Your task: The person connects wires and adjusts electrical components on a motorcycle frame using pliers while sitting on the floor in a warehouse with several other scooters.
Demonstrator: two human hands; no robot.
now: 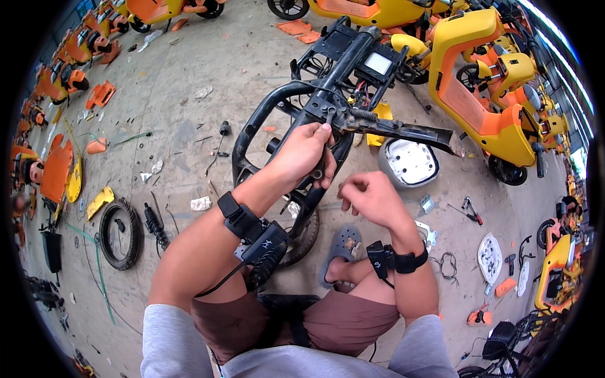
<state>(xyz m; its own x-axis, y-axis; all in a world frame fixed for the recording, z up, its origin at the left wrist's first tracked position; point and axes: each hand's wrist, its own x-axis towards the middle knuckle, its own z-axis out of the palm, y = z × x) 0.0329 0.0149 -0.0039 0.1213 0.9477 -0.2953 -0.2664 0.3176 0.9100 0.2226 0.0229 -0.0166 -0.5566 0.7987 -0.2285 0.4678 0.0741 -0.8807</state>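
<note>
My left hand [307, 153] is closed around a wrench [330, 115]. The wrench's upper end meets the black metal frame [252, 120] of a stripped scooter, close to a pivot joint; its lower ring end shows below my fingers. A dark, dirty kickstand-like bar [403, 130] with a spring [364, 114] sticks out to the right from that joint. My right hand [376, 198] hovers to the right of the frame, touching nothing I can see. Its fingers are loosely bent and slightly apart, and no object shows in them.
A white-and-grey rounded shell [409, 164] lies right of the frame. Pliers with red grips [471, 211] are farther right. To the left lie a loose tyre [120, 234] and a shock absorber [154, 225]. A yellow-orange scooter [469, 94] stands at the right, more scooters around.
</note>
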